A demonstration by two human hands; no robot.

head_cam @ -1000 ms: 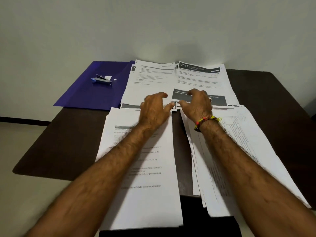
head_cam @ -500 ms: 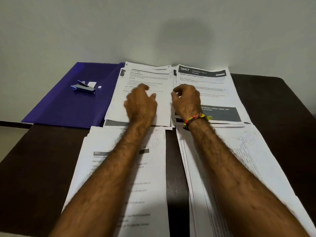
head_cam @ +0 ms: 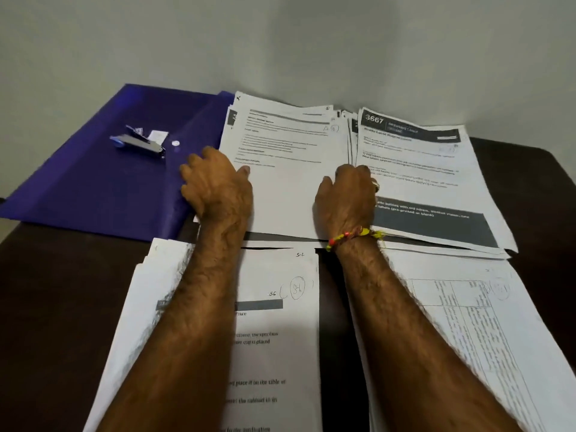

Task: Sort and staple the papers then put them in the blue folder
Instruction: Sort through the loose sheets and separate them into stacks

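Four piles of printed papers lie on the dark table. My left hand (head_cam: 218, 182) holds the left edge of the far left pile (head_cam: 286, 194), with the thumb on its top sheet and the fingers curled over the side. My right hand (head_cam: 346, 194) grips the same pile's right edge, its fingers curled into the gap beside the far right pile (head_cam: 436, 169), headed 3667. The blue folder (head_cam: 93, 188) lies flat at the far left, partly under the far left pile. A small stapler (head_cam: 140, 145) rests on the folder.
My forearms cross a near left pile (head_cam: 280, 338) and a near right pile (head_cam: 483, 338) with a table printed on it. Bare dark table (head_cam: 46, 291) shows at the left and far right. A pale wall stands right behind the far piles.
My hands left the middle gap between the piles and moved forward, then apart to the two side edges of the far left pile. The view moved closer to the far piles.
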